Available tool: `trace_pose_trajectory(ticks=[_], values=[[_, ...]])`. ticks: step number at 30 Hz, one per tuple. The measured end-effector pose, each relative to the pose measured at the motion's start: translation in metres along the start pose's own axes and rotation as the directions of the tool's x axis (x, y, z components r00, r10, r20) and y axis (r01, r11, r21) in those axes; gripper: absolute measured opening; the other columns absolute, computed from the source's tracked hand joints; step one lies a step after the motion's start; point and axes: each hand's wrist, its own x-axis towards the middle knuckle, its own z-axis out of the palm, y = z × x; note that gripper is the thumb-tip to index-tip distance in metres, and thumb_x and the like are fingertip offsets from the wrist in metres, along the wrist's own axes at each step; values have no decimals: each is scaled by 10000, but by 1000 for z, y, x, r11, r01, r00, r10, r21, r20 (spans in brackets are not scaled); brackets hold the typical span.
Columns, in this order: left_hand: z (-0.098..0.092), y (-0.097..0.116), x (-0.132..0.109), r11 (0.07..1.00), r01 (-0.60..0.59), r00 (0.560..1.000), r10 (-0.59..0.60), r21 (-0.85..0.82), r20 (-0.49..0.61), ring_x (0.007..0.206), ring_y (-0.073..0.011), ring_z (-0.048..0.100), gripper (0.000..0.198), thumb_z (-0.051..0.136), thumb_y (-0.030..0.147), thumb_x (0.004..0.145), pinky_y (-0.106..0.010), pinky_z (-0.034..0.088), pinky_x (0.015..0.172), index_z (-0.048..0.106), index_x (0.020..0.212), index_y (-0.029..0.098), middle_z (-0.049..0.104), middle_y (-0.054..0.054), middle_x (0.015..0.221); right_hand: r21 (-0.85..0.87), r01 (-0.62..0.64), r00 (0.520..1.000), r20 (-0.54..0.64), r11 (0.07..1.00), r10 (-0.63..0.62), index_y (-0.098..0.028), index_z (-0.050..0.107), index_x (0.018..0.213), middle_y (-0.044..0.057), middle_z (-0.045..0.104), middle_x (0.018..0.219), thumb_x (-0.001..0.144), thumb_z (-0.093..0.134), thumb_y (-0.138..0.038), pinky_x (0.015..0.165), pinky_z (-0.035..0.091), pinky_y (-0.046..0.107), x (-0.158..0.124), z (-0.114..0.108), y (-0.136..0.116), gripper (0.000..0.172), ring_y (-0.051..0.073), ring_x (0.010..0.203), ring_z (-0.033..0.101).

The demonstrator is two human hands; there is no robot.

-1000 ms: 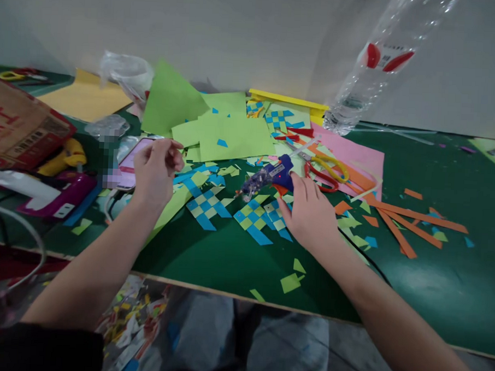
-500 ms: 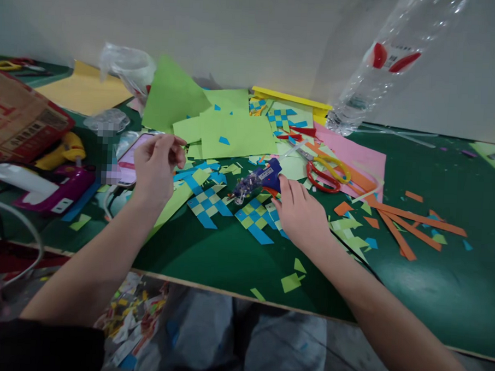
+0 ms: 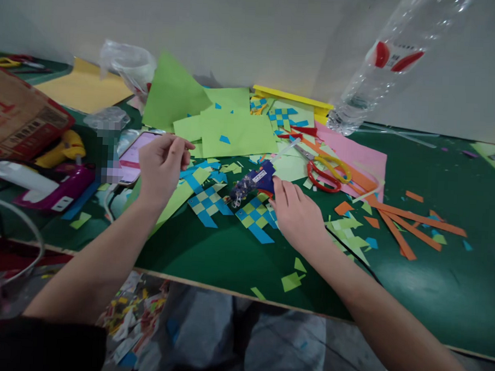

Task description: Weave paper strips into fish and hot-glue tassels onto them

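Note:
My right hand [image 3: 297, 212] is wrapped round the handle of a dark blue glue gun [image 3: 264, 177], whose nozzle end, crusted with clear glue, points left. Just below the nozzle, two woven blue-and-green paper fish lie on the table: a left one [image 3: 208, 202] and a right one [image 3: 254, 214], partly hidden by the gun and my hand. My left hand [image 3: 162, 162] hovers beside the phone [image 3: 136, 156], thumb and fingers curled together. Whatever its fingertips pinch, if anything, is hidden or too small to make out.
Green paper sheets [image 3: 235, 133] lie behind the fish. Scissors [image 3: 328, 167] rest near a pink sheet [image 3: 367, 152] and orange strips [image 3: 418, 215]. A plastic bottle [image 3: 384, 71] stands at the back right. At left are a cardboard box [image 3: 24, 115] and a yellow glue gun [image 3: 64, 149].
My right hand has drawn the glue gun slightly left and down, bringing its nozzle nearer the left fish. My left hand has shifted a little to the right.

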Motion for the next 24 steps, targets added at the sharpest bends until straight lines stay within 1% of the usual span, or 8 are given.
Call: trace_pose_trajectory(ticks=[2, 5, 7, 9, 13, 16, 20, 24], values=[[-1, 1, -1, 997, 4, 1000, -6, 73, 29, 431, -59, 445, 244, 513, 173, 905, -214, 318, 426, 684, 731, 154, 537, 28, 526, 11, -2, 1000, 4, 1000, 2, -31, 445, 1406, 200, 631, 1129, 998, 339, -163, 712, 544, 328, 0, 0, 1, 442, 247, 968, 610], [-3, -3, 0, 958, -9, 993, -25, 285, 116, 469, -77, 486, 180, 541, 162, 872, -211, 336, 470, 704, 796, 170, 584, 20, 562, 13, -5, 1000, 5, 1000, 5, -38, 457, 1401, 196, 630, 1142, 998, 341, -158, 725, 544, 324, 0, 0, 1, 437, 244, 978, 609], [-7, -10, 2, 902, -35, 985, -42, 431, 167, 502, -103, 523, 100, 613, 178, 822, -223, 341, 499, 711, 806, 187, 621, 11, 586, 4, -6, 1000, 2, 1000, 6, -31, 467, 1393, 196, 635, 1134, 999, 343, -157, 720, 542, 320, 1, -1, 2, 432, 242, 972, 610], [-12, -17, 5, 866, -41, 969, -87, 499, 231, 507, -131, 543, 35, 707, 238, 764, -240, 339, 498, 709, 758, 203, 639, -1, 585, -13, -2, 1000, 0, 1000, 2, -23, 480, 1382, 192, 643, 1133, 1000, 345, -152, 713, 538, 314, 1, -3, 2, 425, 236, 958, 613], [-23, -26, 12, 874, 1, 880, -231, 485, 415, 499, -168, 579, 184, 810, 355, 670, -254, 358, 470, 689, 625, 224, 646, -27, 551, -44, 16, 1000, -21, 999, -17, -22, 497, 1371, 186, 650, 1161, 999, 342, -140, 734, 541, 313, 1, -4, 3, 420, 231, 963, 614], [-29, -28, 14, 858, 0, 811, -300, 513, 502, 462, -161, 567, 231, 832, 408, 629, -249, 338, 435, 687, 577, 236, 638, -25, 527, -26, 19, 1000, -19, 999, -20, -32, 489, 1381, 189, 646, 1171, 997, 331, -133, 740, 544, 322, 1, -4, 3, 427, 233, 970, 612], [-30, -31, 13, 876, -57, 735, -287, 478, 615, 418, -142, 540, 258, 839, 460, 601, -237, 312, 411, 692, 569, 251, 623, -8, 501, -27, 31, 999, -24, 999, -31, -19, 486, 1378, 189, 649, 1162, 997, 336, -130, 727, 538, 323, 1, -4, 3, 425, 233, 961, 612], [-29, -31, 11, 867, -76, 701, -304, 492, 645, 422, -142, 546, 309, 842, 505, 572, -241, 326, 427, 678, 565, 243, 628, -10, 508, -65, 51, 998, -40, 997, -54, -1, 493, 1368, 188, 655, 1150, 996, 343, -125, 729, 530, 319, 1, -4, 3, 420, 228, 947, 611]])
